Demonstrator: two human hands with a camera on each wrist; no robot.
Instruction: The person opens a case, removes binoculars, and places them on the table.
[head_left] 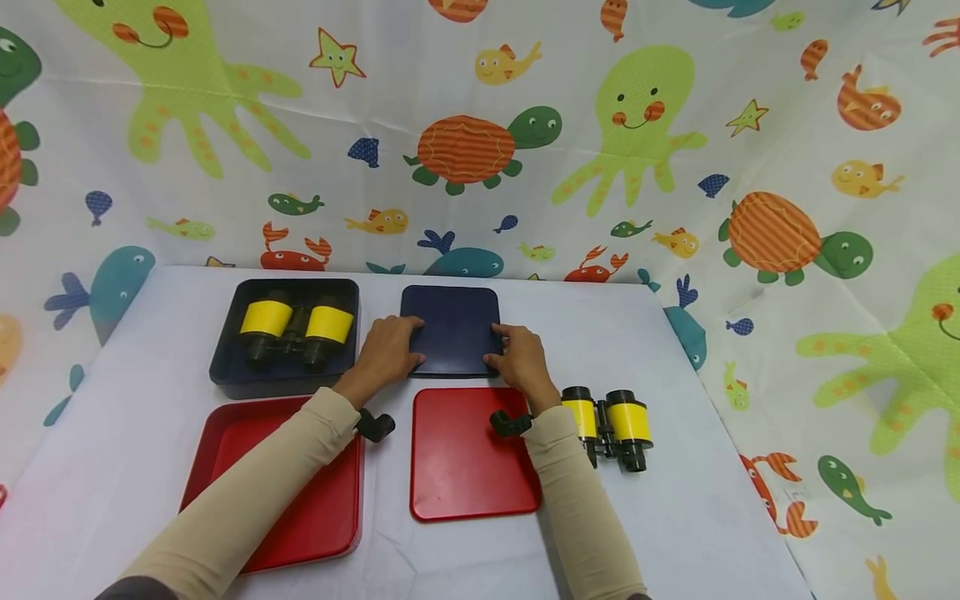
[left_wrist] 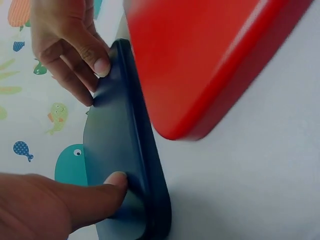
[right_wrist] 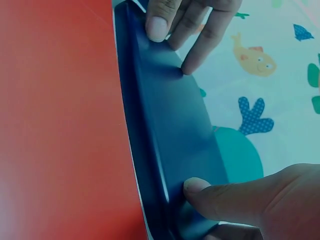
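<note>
**Both hands on the dark blue lid**

Head view: Left hand (head_left: 386,350) and right hand (head_left: 521,360) clasping opposite edges of a flat, matte dark blue lid (head_left: 452,329), square with rounded corners, lying on the white desk (head_left: 675,467) near its far middle. Fingers of each hand curled over a side edge, thumbs at the near corners. Just left of the lid, a deep dark blue box (head_left: 285,379) with smooth plastic walls, cradling binoculars (head_left: 296,329) banded in yellow. Nearer the body, a glossy red lid (head_left: 465,467) just beside the blue one, and a shallow red tray (head_left: 322,517) under the left sleeve. Second pair of black and yellow binoculars (head_left: 611,425) loose on the desk, beside the right forearm. Cloth printed with sea animals hung behind and at the sides.

Left wrist view: Thumb of the left hand (left_wrist: 45,205) pressed into the lid's (left_wrist: 125,150) rim; smooth, slightly shiny plastic, raised lip along the edge. Right hand (left_wrist: 65,45) pinching the far end. Red lid (left_wrist: 200,65) with rounded corner close alongside.

Right wrist view: Right hand (right_wrist: 250,200) with thumb on the lid's (right_wrist: 175,135) edge, left hand (right_wrist: 185,25) gripping the opposite end, red lid (right_wrist: 60,125) flush beside it.
</note>
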